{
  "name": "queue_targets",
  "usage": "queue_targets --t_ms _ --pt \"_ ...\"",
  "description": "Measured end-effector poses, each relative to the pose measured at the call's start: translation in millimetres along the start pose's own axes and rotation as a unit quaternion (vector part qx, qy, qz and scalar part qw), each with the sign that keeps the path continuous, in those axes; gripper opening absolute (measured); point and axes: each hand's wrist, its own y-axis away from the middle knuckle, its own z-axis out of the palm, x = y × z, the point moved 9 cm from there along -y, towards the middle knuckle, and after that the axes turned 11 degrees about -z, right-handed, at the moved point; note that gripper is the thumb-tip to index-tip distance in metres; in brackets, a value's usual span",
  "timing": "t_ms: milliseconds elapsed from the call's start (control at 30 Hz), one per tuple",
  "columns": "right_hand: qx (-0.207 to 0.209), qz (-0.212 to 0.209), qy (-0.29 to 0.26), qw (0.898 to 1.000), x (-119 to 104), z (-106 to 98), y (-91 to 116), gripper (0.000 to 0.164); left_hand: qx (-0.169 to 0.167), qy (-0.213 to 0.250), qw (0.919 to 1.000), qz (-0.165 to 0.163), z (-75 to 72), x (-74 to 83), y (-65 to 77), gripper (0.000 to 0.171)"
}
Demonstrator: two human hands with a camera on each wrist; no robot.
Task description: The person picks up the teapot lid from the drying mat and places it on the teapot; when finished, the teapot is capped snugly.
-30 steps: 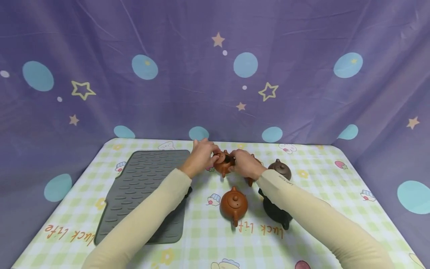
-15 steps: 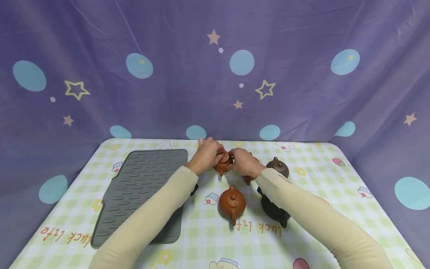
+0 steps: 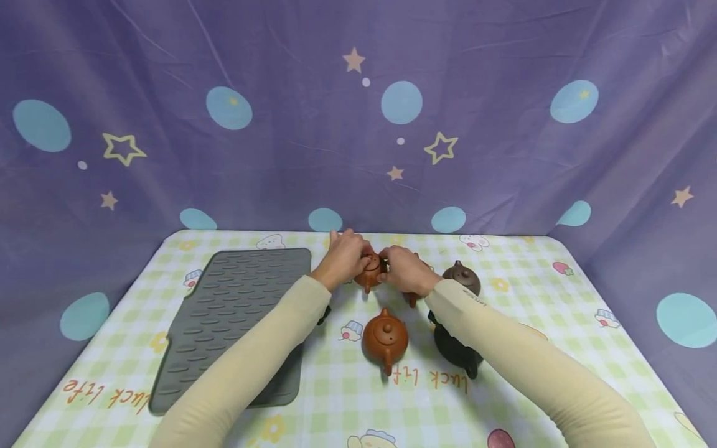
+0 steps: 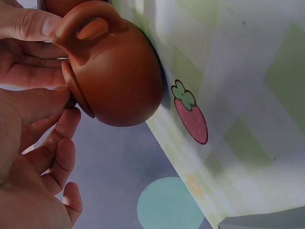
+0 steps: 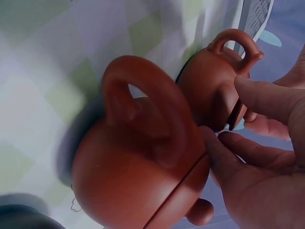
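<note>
In the head view, a reddish-brown clay teapot [image 3: 366,280] stands at the far side of the table between both hands. My left hand [image 3: 343,259] pinches the knob of its lid [image 4: 80,93] between thumb and finger. The lid lies over the pot's mouth, and a dark gap shows at its edge in the right wrist view. My right hand [image 3: 407,272] holds the pot's right side, its thumb near the handle. Close beside that hand stands a second reddish-brown teapot [image 5: 133,171] with its lid on, mostly hidden by the hand in the head view.
Nearer stands another reddish-brown teapot [image 3: 385,339]. A black teapot [image 3: 455,348] and a dark brown one [image 3: 466,280] are partly covered by the right sleeve. A grey ridged mat [image 3: 241,298] lies left, with a small black part [image 3: 324,315] showing past the left sleeve.
My left hand has brought the lid rightward over the pot's mouth, which showed dark and uncovered a second ago. The right hand stays at the pot. The head view has shifted slightly.
</note>
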Motion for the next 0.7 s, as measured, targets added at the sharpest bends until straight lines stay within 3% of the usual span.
queue_targets --t_ms 500,700 --pt "-0.006 -0.009 0.007 1.0 -1 0 -1 0.039 -0.006 0.027 0.9996 -0.008 2.5 -4.4 0.9 0.01" --pt "0.022 -0.022 0.009 0.999 -2 -23 4 0.043 0.009 0.059 0.9977 -0.034 -11.1 -15.3 9.0 0.021"
